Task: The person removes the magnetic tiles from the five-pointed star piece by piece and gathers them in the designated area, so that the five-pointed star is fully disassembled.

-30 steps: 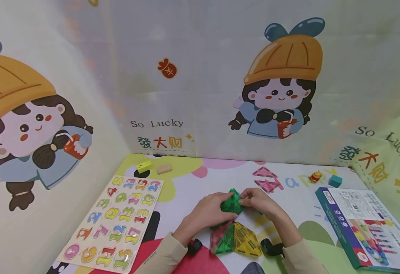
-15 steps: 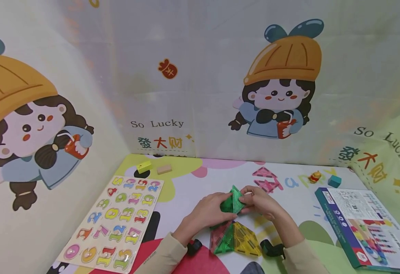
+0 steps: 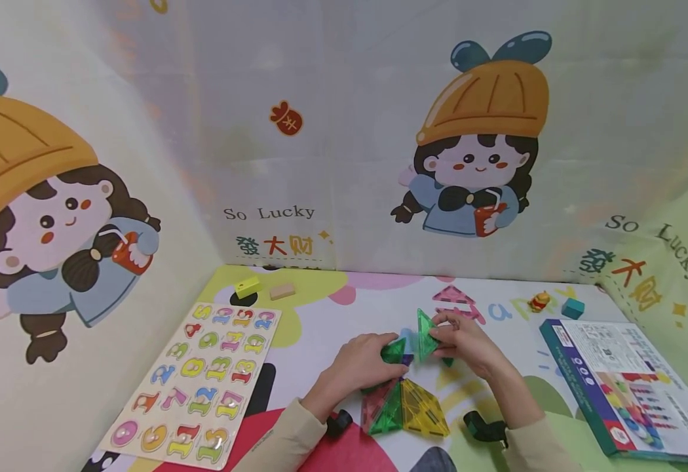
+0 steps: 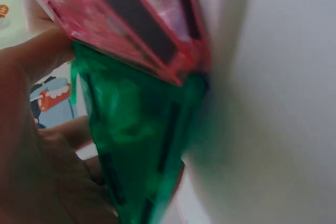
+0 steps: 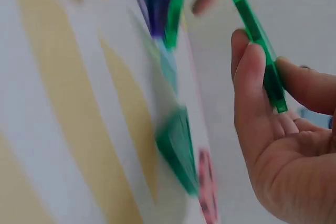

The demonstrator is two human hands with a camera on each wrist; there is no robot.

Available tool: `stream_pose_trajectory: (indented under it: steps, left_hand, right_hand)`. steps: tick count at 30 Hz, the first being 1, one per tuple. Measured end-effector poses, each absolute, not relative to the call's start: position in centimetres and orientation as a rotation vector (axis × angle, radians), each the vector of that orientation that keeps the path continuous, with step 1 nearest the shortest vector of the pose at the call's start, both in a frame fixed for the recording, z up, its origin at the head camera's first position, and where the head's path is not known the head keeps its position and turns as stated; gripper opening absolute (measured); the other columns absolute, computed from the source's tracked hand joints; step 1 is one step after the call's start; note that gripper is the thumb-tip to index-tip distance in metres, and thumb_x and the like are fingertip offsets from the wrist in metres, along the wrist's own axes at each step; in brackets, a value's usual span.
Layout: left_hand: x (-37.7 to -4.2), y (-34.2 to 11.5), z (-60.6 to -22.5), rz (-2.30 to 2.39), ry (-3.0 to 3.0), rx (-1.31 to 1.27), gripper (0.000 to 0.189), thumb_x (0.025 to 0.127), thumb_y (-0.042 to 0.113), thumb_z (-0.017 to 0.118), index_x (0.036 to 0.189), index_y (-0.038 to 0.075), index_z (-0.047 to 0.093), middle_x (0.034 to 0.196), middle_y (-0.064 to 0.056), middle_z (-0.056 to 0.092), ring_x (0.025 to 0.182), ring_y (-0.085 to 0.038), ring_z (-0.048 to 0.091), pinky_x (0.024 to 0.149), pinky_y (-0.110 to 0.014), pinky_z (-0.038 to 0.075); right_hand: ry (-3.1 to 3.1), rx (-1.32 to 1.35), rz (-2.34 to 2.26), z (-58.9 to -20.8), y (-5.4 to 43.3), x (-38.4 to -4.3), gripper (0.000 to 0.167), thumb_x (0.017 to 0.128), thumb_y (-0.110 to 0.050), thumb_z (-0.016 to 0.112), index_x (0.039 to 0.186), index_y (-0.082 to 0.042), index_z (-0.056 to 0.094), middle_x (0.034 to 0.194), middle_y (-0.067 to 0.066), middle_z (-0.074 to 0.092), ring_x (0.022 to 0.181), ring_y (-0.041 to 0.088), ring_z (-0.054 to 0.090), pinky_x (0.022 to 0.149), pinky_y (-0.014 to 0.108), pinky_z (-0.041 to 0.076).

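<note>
My right hand pinches a green triangular magnetic tile between thumb and fingers, lifted off the table; the right wrist view has this tile edge-on. To its left, my left hand holds another green tile, thumb on the near side and fingers on the far side. In the left wrist view that green tile adjoins a pink-red tile. Joined red, green and yellow tiles stand just in front of the left hand. One more green tile lies beneath the right hand.
Pink tiles lie behind my right hand. On the left is a number puzzle board, with a yellow block and a wooden block beyond. A flat box, a small figurine and a teal block sit right.
My right hand has drawn its green triangle away from the left hand's green tile, up and to the right, leaving a gap. The left hand has stayed nearly still.
</note>
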State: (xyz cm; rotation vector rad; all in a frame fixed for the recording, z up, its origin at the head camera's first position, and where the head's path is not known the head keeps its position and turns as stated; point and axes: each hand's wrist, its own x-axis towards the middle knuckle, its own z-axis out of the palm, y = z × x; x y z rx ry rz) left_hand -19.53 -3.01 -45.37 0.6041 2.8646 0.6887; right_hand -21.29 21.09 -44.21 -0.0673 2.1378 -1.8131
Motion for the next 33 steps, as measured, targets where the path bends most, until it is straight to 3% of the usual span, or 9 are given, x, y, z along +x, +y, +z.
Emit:
stream_pose_trajectory:
  steps: [7,15,21,26,30,33]
  left_hand:
    - [-19.3,-2.4,-45.1,0.632,2.903,0.526,0.059,0.079,0.053,0.068,0.131,0.026,0.064,0.115,0.002,0.069,0.096,-0.014,0.062,0.08,-0.039,0.053]
    - [-19.3,-2.3,-45.2,0.69,2.904,0.511,0.046,0.079,0.046,0.069,0.119,0.023,0.067,0.101,0.004,0.065,0.086,-0.011,0.057,0.079,-0.034,0.052]
    - [-19.4,-2.4,-45.5,0.745,2.889,0.524,0.044,0.078,0.044,0.07,0.116,0.021,0.068,0.098,0.004,0.063,0.084,-0.009,0.054,0.077,-0.031,0.05]
    - [-19.3,-2.5,-45.7,0.766,2.885,0.53,0.043,0.078,0.044,0.07,0.115,0.022,0.067,0.098,0.005,0.062,0.084,-0.009,0.053,0.076,-0.031,0.049]
    - [-19.4,-2.4,-45.8,0.776,2.885,0.526,0.043,0.078,0.045,0.07,0.115,0.023,0.067,0.102,0.004,0.064,0.087,-0.009,0.054,0.077,-0.031,0.05]
    - [-19.4,-2.3,-45.9,0.792,2.881,0.533,0.044,0.077,0.045,0.07,0.116,0.023,0.067,0.103,0.003,0.064,0.087,-0.01,0.053,0.077,-0.032,0.05]
  right_hand:
    - [2.357,0.064,-1.667,-43.8,26.1,-20.4,0.049,0.099,-0.013,0.059,0.141,0.008,0.045,0.107,0.013,0.061,0.08,0.013,0.061,0.075,0.027,0.058]
    - [2.538,0.179,-1.395,-44.4,31.5,-19.1,0.045,0.1,-0.016,0.055,0.137,0.009,0.051,0.13,0.027,0.056,0.091,0.016,0.057,0.075,0.026,0.055]
    - [2.592,0.238,-1.274,-45.1,33.5,-19.0,0.041,0.1,-0.016,0.054,0.132,0.009,0.056,0.124,0.026,0.056,0.093,0.022,0.053,0.069,0.028,0.047]
    - [2.741,0.235,-1.115,-45.3,33.7,-19.3,0.038,0.097,-0.017,0.056,0.129,0.005,0.06,0.126,0.029,0.056,0.1,0.032,0.05,0.072,0.032,0.041]
    - [2.883,0.227,-0.982,-45.0,33.2,-19.5,0.039,0.093,-0.016,0.059,0.126,0.006,0.06,0.127,0.035,0.056,0.105,0.042,0.052,0.081,0.048,0.047]
    - [2.924,0.193,-0.992,-44.6,31.9,-19.5,0.04,0.095,-0.018,0.06,0.127,0.005,0.06,0.126,0.034,0.057,0.107,0.043,0.055,0.086,0.054,0.047]
